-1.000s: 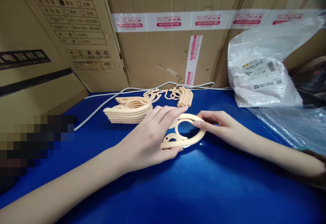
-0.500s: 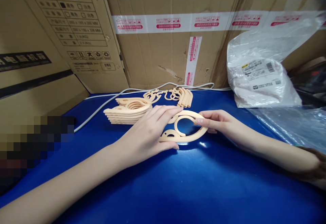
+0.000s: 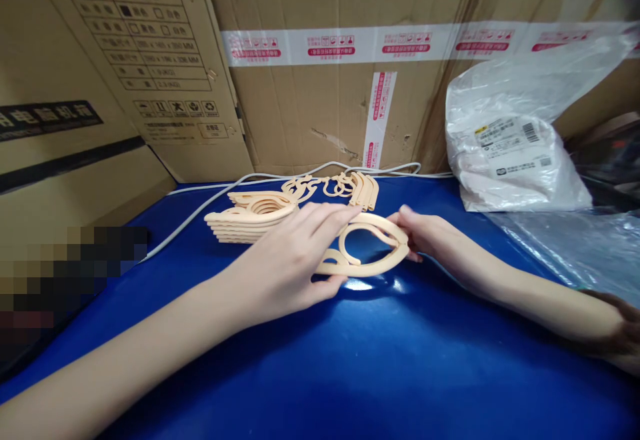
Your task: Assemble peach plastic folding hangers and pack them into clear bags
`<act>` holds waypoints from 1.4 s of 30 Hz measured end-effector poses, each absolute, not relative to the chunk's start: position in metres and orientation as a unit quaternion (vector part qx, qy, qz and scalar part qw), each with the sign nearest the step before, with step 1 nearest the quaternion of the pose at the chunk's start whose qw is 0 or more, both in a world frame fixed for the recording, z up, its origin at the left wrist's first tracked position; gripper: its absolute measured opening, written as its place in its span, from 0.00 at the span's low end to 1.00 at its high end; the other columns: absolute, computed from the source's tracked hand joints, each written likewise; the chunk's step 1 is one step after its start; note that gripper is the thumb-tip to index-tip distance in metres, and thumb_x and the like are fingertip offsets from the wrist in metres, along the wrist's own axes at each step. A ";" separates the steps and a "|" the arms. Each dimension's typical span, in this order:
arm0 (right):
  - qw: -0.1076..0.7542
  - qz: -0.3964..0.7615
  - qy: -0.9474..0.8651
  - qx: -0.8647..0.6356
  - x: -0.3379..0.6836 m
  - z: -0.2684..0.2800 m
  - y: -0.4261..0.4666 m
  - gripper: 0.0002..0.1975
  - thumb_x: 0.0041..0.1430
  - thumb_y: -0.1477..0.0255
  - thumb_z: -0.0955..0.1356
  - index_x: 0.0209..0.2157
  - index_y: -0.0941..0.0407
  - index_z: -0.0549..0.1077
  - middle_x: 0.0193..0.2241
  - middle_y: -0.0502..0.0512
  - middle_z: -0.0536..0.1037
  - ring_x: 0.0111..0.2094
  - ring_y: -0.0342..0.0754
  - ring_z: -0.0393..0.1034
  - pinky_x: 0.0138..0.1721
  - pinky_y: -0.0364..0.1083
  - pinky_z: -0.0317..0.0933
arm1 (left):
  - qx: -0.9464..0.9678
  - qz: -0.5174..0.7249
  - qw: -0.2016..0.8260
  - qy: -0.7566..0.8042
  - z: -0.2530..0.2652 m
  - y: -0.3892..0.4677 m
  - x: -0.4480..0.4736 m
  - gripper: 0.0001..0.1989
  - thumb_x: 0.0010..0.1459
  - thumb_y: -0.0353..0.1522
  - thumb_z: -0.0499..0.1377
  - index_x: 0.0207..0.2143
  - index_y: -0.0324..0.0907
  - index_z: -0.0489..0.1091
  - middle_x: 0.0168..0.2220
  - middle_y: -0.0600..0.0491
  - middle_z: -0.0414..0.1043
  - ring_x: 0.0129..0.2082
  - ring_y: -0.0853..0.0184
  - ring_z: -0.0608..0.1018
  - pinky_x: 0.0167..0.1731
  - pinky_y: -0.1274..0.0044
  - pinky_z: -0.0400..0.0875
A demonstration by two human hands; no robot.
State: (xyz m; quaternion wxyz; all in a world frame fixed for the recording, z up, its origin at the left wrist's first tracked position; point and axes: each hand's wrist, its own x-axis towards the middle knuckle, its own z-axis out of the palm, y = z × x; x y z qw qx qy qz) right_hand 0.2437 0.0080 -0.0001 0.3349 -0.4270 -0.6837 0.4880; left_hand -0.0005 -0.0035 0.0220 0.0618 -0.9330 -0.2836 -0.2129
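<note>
A cream plastic folding clothes hanger (image 3: pixel 373 269), folded into a leaf-shaped loop, is held just above the blue tabletop, tilted. My left hand (image 3: pixel 295 253) grips its left end, thumb at the near edge and fingers over the far edge; the hand hides that end. At the pointed right end is my right hand (image 3: pixel 425 233), its thumb raised off the hanger and its fingers curled behind the tip, partly hidden. Beyond my left hand lies a stack of several similar folded hangers (image 3: pixel 243 223). Loose hooks (image 3: pixel 300 188) and curved hanger arms (image 3: pixel 365 190) lie farther back.
A white cable (image 3: pixel 200 193) runs along the back of the blue table (image 3: pixel 380 367). Cardboard boxes (image 3: pixel 310 107) stand behind and at the left. At the right are a white plastic bag (image 3: pixel 520 153) with a label and a clear plastic sheet (image 3: pixel 580 240).
My right thumb has lifted off the hanger's right end, where it pressed before. The hanger has risen and tilted slightly. My left hand keeps its hold.
</note>
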 end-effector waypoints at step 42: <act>0.131 0.007 -0.945 -0.301 0.244 -0.008 -0.001 0.17 0.67 0.63 0.61 0.52 0.55 0.69 0.51 0.63 0.70 0.47 0.54 0.68 0.48 0.56 0.64 | -0.856 -0.090 -0.097 -0.500 0.065 0.063 -0.125 0.30 0.56 0.45 0.61 0.60 0.49 0.61 0.57 0.55 0.69 0.52 0.59 0.73 0.54 0.59 0.65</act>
